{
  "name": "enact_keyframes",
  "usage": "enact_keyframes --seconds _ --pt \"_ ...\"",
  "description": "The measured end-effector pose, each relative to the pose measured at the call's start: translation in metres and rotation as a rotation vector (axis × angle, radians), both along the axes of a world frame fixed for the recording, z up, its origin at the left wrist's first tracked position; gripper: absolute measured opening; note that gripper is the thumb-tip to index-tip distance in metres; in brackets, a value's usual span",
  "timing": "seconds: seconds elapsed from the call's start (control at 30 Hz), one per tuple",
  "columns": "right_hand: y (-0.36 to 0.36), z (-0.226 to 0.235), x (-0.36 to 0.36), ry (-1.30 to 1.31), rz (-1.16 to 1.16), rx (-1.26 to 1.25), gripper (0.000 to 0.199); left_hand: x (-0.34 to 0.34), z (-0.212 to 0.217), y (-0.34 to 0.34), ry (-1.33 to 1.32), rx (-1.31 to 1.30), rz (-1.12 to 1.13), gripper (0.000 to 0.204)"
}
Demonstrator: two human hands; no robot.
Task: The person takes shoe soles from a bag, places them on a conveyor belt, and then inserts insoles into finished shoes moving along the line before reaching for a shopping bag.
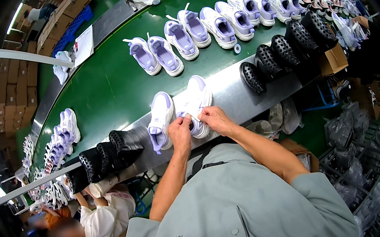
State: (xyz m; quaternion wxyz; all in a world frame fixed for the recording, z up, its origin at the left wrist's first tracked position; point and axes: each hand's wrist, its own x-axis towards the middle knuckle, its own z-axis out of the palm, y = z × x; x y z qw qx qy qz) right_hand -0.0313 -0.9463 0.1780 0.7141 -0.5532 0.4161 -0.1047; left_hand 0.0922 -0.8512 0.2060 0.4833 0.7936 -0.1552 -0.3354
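Fingers of both hands are bent in close, thumb against fingertip with barely any gap, nipping the upper of one white-and-lilac shoe around its opening. The left hand has the near left side, the right hand the right edge; whether they pinch tongue, lace or collar I cannot tell, as the knuckles cover it. That shoe sits in front of the person's shirt, sole down, toe pointing away, heel on the metal strip and toe reaching over the green table. Just to its left stands a second shoe, toe away too, with neither hand on it. By the look of it, the step in hand is close work at the opening — spreading or straightening the upper, I would judge. What comes after seems to call for a light, even pull from both sides, keeping the sole flat — a harder tug on one side could tip the shoe or drag the upper crooked.
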Motion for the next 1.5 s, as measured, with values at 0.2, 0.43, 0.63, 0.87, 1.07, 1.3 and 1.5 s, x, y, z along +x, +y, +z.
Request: enact_keyframes --seconds 0.2,0.43,0.63,0.87,1.07,1.3,1.5 --pt "-0.005 0.012 -0.018 0.288 0.058 -0.375 0.031 -0.002 0.039 0.024 -0.648 -0.029 -0.481 0.020" --pt "0.000 0.033 -0.009 0.346 0.272 -0.633 0.036 0.046 0.062 0.092 -0.931 0.419 -0.871 0.056" --pt "0.000 0.013 0.014 0.125 0.266 -0.745 0.024 0.016 0.045 0.050 -0.606 0.273 -0.896 0.059" --pt "-0.045 0.001 -0.005 0.044 0.044 -0.263 0.036 0.024 0.063 0.006 -0.730 0.427 -0.706 0.029" --pt "-0.069 0.014 -0.057 0.055 -0.177 0.026 0.030 0.121 0.116 -0.018 -0.824 0.473 -0.608 0.027" --pt "-0.061 0.010 -0.092 0.179 -0.316 0.097 0.029 0.270 0.050 -0.021 -1.102 0.702 -0.662 0.028" --pt "-0.048 0.000 -0.115 0.243 -0.407 0.154 0.026 0.228 0.063 -0.072 -1.066 0.859 -0.745 0.062"
